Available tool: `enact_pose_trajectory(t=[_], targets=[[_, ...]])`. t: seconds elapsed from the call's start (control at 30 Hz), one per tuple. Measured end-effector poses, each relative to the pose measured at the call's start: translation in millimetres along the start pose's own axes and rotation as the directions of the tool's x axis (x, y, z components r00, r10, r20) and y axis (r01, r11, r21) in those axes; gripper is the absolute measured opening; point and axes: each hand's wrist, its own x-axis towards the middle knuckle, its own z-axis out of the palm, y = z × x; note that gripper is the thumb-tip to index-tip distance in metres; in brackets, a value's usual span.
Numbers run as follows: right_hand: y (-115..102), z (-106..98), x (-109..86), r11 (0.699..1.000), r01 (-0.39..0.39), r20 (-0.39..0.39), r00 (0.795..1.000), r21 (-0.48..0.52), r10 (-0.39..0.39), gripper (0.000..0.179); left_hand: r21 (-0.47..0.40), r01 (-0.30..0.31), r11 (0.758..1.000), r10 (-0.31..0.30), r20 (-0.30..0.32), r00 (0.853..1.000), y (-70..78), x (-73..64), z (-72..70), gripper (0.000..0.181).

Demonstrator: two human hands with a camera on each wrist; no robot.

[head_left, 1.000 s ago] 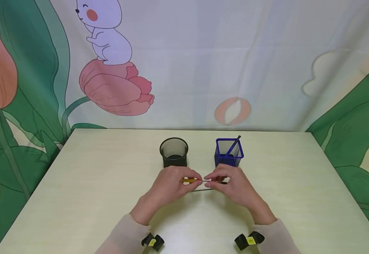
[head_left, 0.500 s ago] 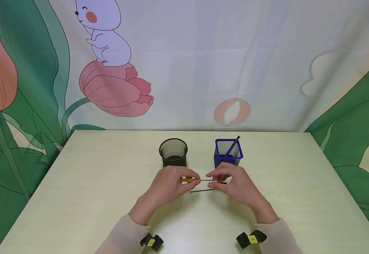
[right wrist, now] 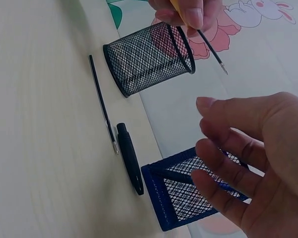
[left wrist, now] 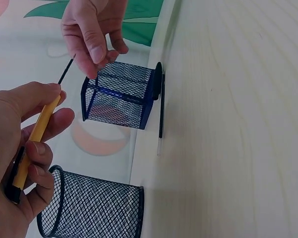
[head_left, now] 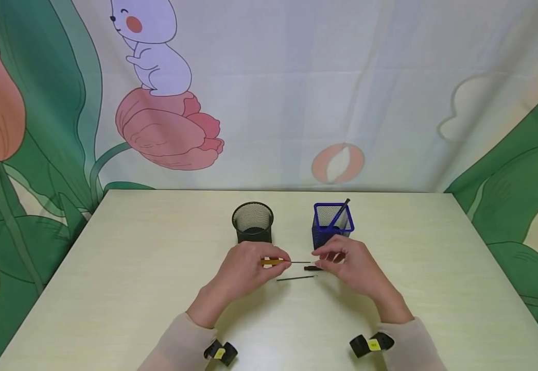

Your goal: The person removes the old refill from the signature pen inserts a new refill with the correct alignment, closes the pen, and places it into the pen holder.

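My left hand (head_left: 245, 268) grips a yellow pen barrel (left wrist: 41, 124) with a dark end. A thin dark refill (right wrist: 212, 49) with a metal tip sticks out of the barrel, pointing right. Close to that tip is my right hand (head_left: 354, 265), its fingers loosely bent and nothing held between them. In the right wrist view, its thumb and fingertips stand apart from the refill. Below the hands a second refill (head_left: 296, 279) lies flat on the table. Beside it lies a short black pen piece (right wrist: 130, 158), partly covered by the right hand in the head view.
A round black mesh pen holder (head_left: 253, 204) stands behind the left hand. To its right, behind the right hand, is a square blue mesh pen holder (head_left: 315, 216) with a dark pen (head_left: 343, 208) leaning inside. A patterned curtain (head_left: 269, 103) hangs along the table's far edge.
My right hand has drawn away to the right from the refill tip, baring more of the refill and the black piece on the table. The left hand has shifted slightly left with the barrel.
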Motion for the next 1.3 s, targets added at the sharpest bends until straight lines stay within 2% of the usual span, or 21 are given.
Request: enact_pose_trajectory(t=[0.3, 0.7, 1.07, 1.3], targets=[[8, -2, -0.1, 0.997, -0.081, 0.040, 0.996, -0.014, 0.082, 0.015, 0.004, 0.011, 1.000, -0.011, 0.007, 1.000, -0.7, 0.4, 0.2, 0.008], [19, 3, -0.1, 0.977, -0.187, 0.060, 0.979, -0.102, 0.194, 0.014, -0.007, 0.044, 0.999, -0.044, 0.028, 0.999, -1.4, 0.4, 1.3, 0.007], [27, 8, 1.4, 0.949, -0.200, 0.051, 0.974, -0.244, 0.219, 0.015, -0.013, 0.073, 0.997, -0.072, 0.052, 0.996, -1.5, 0.5, 2.3, 0.005], [25, 11, 1.7, 0.943, -0.232, 0.057, 0.966, -0.237, 0.252, 0.010, -0.015, 0.072, 0.997, -0.070, 0.065, 0.995, -1.3, 0.2, 2.6, 0.005]])
